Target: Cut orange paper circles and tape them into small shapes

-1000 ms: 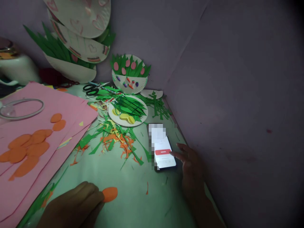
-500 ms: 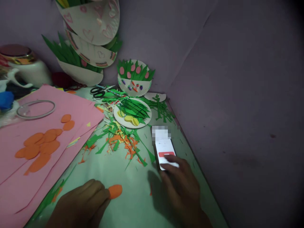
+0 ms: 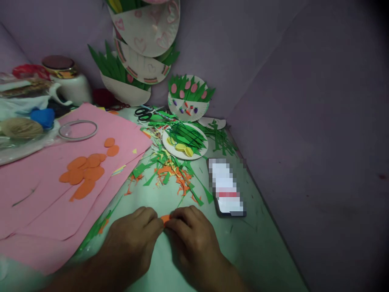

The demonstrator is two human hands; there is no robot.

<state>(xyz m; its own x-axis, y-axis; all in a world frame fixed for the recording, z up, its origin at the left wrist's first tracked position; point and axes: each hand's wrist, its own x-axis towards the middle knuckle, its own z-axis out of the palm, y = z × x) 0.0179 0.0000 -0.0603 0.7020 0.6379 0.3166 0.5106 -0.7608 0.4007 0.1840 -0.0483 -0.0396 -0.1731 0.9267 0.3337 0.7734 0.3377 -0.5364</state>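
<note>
Between my two hands is a small orange paper oval (image 3: 165,219), mostly covered by fingers. My left hand (image 3: 133,233) pinches its left end, and my right hand (image 3: 194,235) has its fingertips closed on the right end. Just beyond my right hand lies a phone (image 3: 226,187) with a lit, blurred screen. More orange paper ovals (image 3: 83,172) rest in a loose cluster on the pink paper sheets (image 3: 39,211) to the left. Orange and green paper scraps (image 3: 170,174) are strewn on the table ahead of my hands.
A paper plate (image 3: 185,154) holds green strips and yellow ovals. Black-handled scissors (image 3: 146,113) lie behind it. Decorated plate halves (image 3: 188,109) lean on the purple wall (image 3: 319,121). A white mug (image 3: 74,87), a ring (image 3: 77,130) and a blue bundle (image 3: 43,117) are at left.
My right hand has left the phone and come over to the orange oval, which my left hand still pinches. The whole view has shifted to the left.
</note>
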